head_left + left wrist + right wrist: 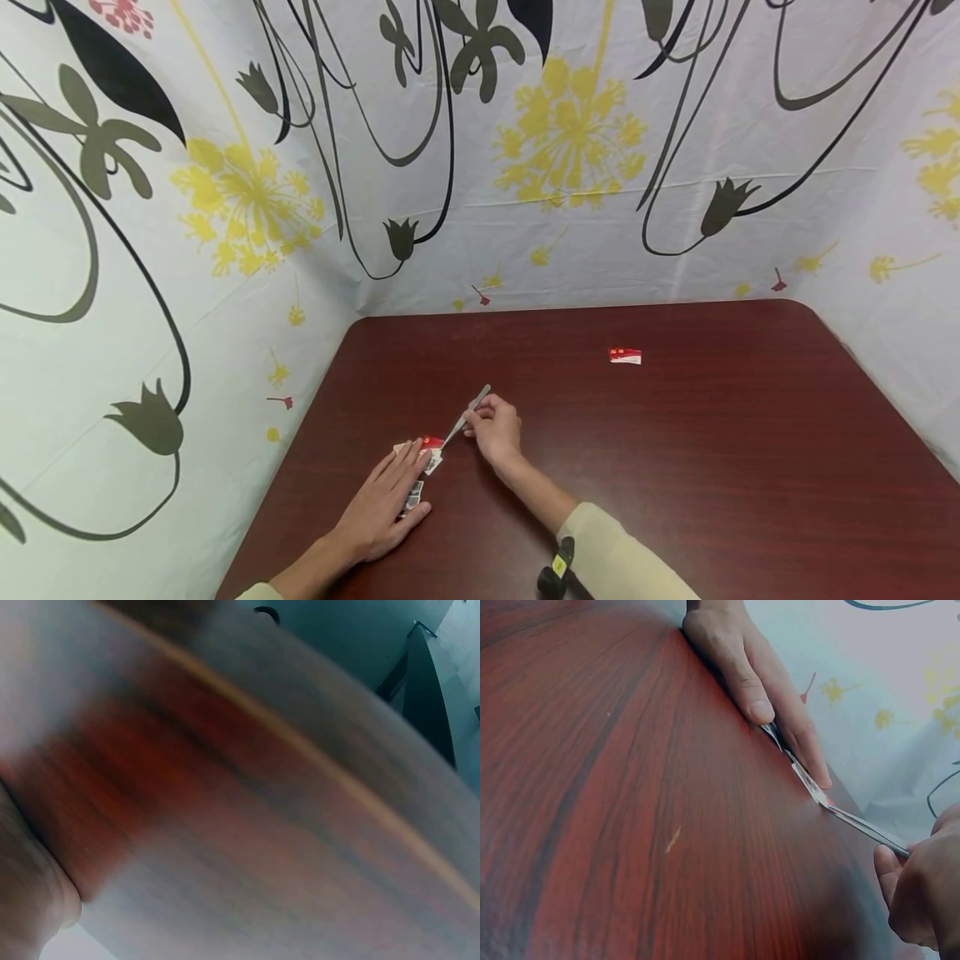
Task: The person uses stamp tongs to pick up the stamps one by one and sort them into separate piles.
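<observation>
My right hand (497, 429) pinches a pair of metal tweezers (465, 417), its tips angled down to the left. Those tips meet the edge of a small printed paper piece (433, 461), white with dark print. A red paper piece (431, 442) lies beside it, partly under the left fingers. My left hand (386, 504) rests on the papers with straight fingers, thumb spread apart. Between thumb and index finger another dark-printed piece (412, 497) shows. In the right wrist view the tweezers (862, 827) touch the papers beside the left fingertips. How many pieces lie beneath the hand is hidden.
A small red and white packet or card (625, 357) lies toward the back right of the dark reddish table (712, 450). Floral white cloth (465, 183) hangs behind and beside the table. A black strap device (557, 568) sits at the right cuff.
</observation>
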`<state>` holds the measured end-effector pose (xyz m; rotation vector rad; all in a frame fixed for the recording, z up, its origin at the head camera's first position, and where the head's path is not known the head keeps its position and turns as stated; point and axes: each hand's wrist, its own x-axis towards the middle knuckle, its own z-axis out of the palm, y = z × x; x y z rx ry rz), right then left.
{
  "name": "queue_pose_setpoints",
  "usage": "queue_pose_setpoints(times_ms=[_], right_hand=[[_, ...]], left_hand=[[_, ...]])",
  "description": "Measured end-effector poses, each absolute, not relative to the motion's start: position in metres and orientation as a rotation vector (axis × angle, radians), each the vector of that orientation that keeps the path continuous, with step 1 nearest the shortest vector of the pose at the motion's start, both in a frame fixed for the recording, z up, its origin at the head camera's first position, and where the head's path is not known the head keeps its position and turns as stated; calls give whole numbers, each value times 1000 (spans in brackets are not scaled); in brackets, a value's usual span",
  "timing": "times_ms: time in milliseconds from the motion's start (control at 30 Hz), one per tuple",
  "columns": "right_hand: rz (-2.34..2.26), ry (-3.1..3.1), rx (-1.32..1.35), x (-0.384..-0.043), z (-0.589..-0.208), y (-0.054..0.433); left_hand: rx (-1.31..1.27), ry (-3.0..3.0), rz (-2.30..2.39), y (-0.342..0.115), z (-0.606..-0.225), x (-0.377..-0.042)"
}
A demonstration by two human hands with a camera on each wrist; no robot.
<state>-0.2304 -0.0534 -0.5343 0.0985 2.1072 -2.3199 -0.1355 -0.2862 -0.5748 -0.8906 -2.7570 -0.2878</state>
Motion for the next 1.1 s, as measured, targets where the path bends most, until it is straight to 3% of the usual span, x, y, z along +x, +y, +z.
queue_pose_setpoints(times_ms=[1100], right_hand=[[-2455,2198,239,-238,-541,-56]], left_hand=[[-891,-2773,-247,-285,-573,-135]])
